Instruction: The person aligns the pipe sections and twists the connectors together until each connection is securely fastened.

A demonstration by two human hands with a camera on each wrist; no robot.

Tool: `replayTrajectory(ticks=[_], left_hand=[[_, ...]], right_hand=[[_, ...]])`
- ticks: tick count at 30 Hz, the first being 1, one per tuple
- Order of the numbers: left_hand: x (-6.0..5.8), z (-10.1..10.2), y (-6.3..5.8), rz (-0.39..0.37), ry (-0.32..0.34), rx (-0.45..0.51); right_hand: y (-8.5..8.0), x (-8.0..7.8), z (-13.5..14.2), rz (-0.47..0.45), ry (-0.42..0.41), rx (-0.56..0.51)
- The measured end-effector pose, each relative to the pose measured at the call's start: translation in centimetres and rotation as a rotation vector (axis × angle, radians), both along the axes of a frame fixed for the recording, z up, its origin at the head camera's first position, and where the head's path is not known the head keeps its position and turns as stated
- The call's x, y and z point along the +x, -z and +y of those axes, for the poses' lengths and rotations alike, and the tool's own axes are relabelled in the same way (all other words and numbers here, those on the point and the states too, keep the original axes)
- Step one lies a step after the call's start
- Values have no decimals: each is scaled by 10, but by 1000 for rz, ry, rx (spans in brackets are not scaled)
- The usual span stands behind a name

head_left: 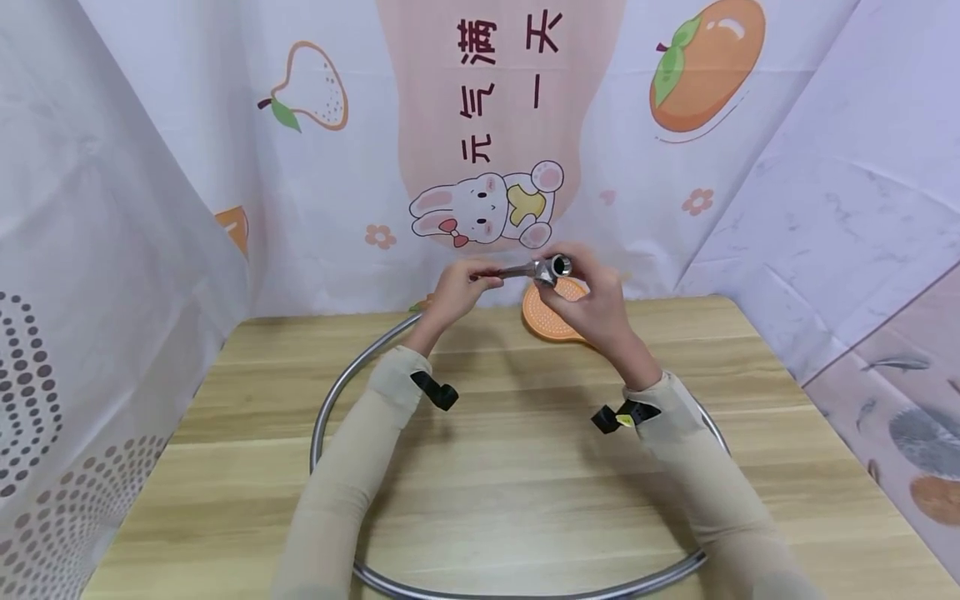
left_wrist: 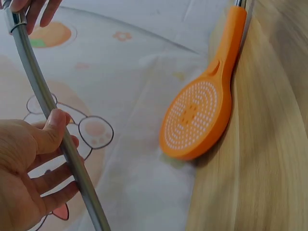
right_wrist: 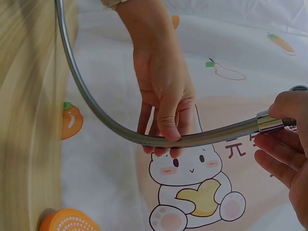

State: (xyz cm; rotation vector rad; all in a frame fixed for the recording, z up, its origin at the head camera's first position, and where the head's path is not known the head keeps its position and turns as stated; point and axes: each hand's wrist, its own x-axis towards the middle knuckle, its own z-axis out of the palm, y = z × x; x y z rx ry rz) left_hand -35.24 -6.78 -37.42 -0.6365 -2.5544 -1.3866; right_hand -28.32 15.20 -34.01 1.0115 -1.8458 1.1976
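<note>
Above the back of the table, my left hand [head_left: 456,293] grips a grey flexible shower hose [head_left: 516,272] a short way from its end. In the left wrist view the thumb presses on the hose [left_wrist: 38,82] from one side, with the fingers behind it. My right hand [head_left: 600,302] pinches a chrome fitting [head_left: 547,272] at the hose's end, between thumb and fingers. A round opening in the fitting faces the head camera. The right wrist view shows the hose's shiny metal collar [right_wrist: 270,121] at the right hand's fingertips. An orange shower head [left_wrist: 195,115] lies below the hands.
From the hands the hose [head_left: 321,417] loops around the wooden table [head_left: 525,517], passing under both forearms. Behind the table hangs a white printed curtain [head_left: 330,208], close to the hands. More sheets [head_left: 82,208] hang at both sides.
</note>
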Motion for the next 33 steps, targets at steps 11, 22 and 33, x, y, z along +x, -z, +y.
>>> replayTrajectory(ticks=[11,22,33], left_hand=[[-9,-4,-9,55,-41,-27],[-17,-8,-9,71,-142,-149],[-21,-7,5,40,-216,-250]], right_hand=[[-2,0,0,69,47,165],[8,9,8,-159,81,313],[31,5,15,-711,110,260]])
